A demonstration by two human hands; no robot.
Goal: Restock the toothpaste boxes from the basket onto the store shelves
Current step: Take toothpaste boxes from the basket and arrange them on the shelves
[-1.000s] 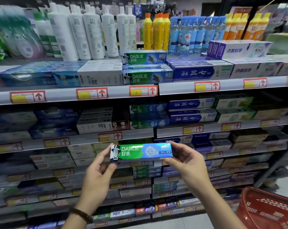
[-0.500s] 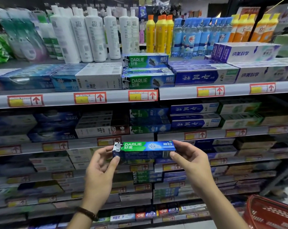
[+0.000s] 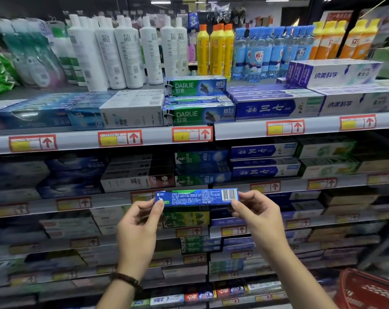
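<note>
Rotated toothpaste box [image 3: 196, 197] now shows barcode before stocked shelves [image 3: 77, 142].

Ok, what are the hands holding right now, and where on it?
A blue toothpaste box, held by its two short ends: left hand pinches the left end, right hand the barcode end.
</note>
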